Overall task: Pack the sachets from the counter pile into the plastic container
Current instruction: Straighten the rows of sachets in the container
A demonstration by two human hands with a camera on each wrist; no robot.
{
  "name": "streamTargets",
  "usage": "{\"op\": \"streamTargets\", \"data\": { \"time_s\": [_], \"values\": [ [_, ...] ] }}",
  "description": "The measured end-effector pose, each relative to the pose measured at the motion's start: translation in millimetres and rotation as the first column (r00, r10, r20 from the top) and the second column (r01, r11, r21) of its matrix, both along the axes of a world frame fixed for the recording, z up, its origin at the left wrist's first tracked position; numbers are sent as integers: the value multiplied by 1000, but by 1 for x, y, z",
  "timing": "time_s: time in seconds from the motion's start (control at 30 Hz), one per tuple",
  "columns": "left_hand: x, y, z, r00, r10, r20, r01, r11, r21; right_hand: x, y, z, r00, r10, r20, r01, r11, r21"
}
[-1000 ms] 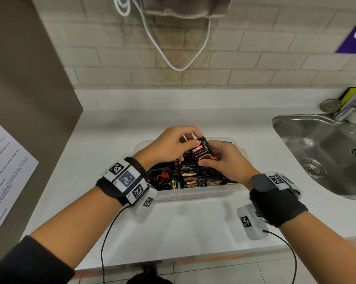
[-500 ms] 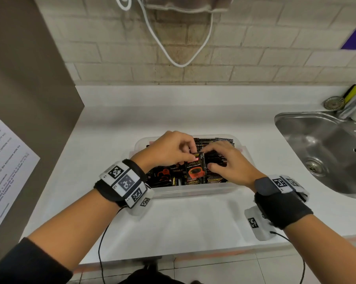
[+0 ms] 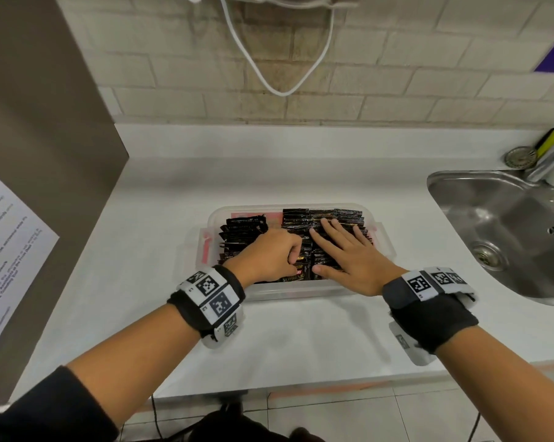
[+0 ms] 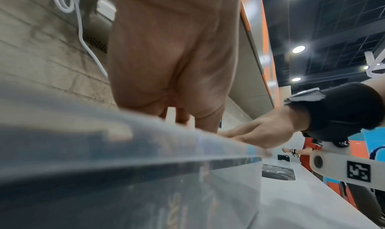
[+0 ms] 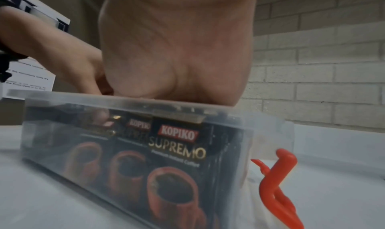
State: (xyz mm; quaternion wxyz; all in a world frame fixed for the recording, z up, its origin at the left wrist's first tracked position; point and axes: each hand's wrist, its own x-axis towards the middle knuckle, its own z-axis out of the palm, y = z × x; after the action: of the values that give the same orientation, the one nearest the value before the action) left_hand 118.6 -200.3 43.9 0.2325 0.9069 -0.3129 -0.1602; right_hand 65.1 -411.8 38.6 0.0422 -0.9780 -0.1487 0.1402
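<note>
A clear plastic container point(image 3: 301, 290) stands on the white counter, filled with rows of upright black sachets point(image 3: 323, 215). My left hand point(image 3: 293, 261) is over its front middle, fingers curled on the top of one black sachet point(image 3: 296, 275) in the front row. My right hand point(image 3: 333, 247) lies flat on the right rows, fingers spread. In the right wrist view the sachets point(image 5: 177, 143) show through the container wall point(image 5: 260, 133), with a left fingertip behind it. The left wrist view shows my palm point(image 4: 172, 51) above the blurred rim point(image 4: 145, 142).
A steel sink point(image 3: 508, 224) and tap sit to the right. A red latch point(image 5: 277, 175) hangs off the container's right end. A white cable point(image 3: 279, 87) droops on the brick wall behind. A brown panel with a printed sheet point(image 3: 8, 244) bounds the left.
The sachet both hands held above the container has gone down into the front row. My right hand let go and spread flat over the packed sachets; my left hand followed it down.
</note>
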Motion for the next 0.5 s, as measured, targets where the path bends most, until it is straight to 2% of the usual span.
{"op": "streamTargets", "data": {
  "time_s": [0.17, 0.27, 0.37, 0.43, 0.5],
  "values": [
    [-6, -6, -7, 995, 91, 37, -89, 995, -54, 7, 0, -2, 999, -23, -36, 22, 1000, -14],
    [-5, -4, -3, 999, 52, 11, -51, 998, -32, 9, 1, -1, 999, -17, -44, 16, 1000, -12],
    [-2, -1, 5, 998, 40, 51, -39, 999, -22, 10, 0, 1, 999, 11, -38, -14, 997, -73],
    [-2, -1, 7, 992, 111, 63, -105, 990, -98, 10, -1, 2, 999, 42, -28, -45, 990, -130],
    [-4, -4, 6, 982, 190, -14, -189, 964, -189, 12, -1, 3, 998, 65, -22, -68, 985, -158]
  ]
}}
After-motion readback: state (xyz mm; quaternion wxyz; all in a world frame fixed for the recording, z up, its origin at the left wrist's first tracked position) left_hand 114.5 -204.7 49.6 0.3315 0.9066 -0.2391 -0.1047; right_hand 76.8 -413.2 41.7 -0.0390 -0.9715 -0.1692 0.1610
